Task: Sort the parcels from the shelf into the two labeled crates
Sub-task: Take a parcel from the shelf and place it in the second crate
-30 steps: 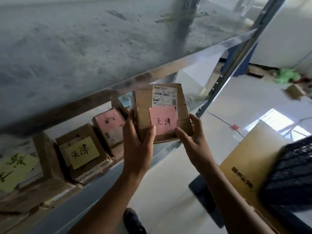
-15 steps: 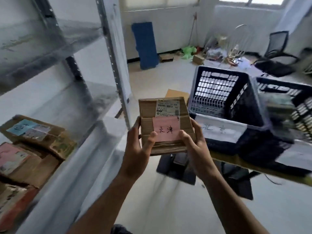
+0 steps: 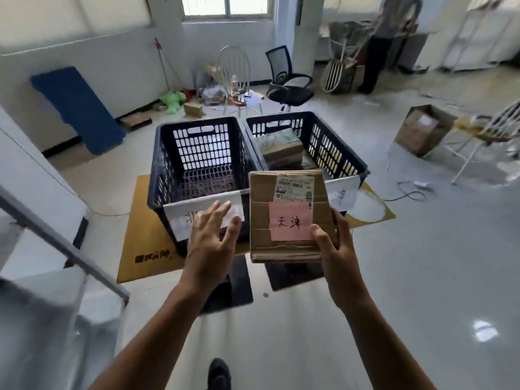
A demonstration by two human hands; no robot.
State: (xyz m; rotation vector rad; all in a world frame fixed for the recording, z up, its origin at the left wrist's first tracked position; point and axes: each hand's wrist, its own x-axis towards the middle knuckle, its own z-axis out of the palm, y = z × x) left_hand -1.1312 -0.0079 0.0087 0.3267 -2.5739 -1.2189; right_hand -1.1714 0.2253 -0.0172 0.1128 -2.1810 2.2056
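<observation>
My right hand [image 3: 330,243] grips a brown cardboard parcel [image 3: 289,198] with a pink handwritten note and a white shipping label, held upright in front of the crates. My left hand [image 3: 211,240] hovers beside it, fingers spread, holding nothing, in front of the left crate's white label. The left dark blue crate [image 3: 168,153] looks bare inside. The right dark blue crate [image 3: 337,144] holds several stacked parcels [image 3: 281,147]; its white label is partly hidden behind the held parcel. Both crates sit on a low yellow-topped table [image 3: 135,243].
The metal shelf frame [image 3: 62,246] is at the lower left. On the floor beyond are a blue mat [image 3: 78,108], chairs [image 3: 287,80], a cardboard box [image 3: 422,128] and clutter. A person [image 3: 385,38] stands at the back right. My shoe [image 3: 219,372] shows below.
I have turned from the shelf to face the two crates. My left hand has let go of the parcel and opened; only my right hand holds it now.
</observation>
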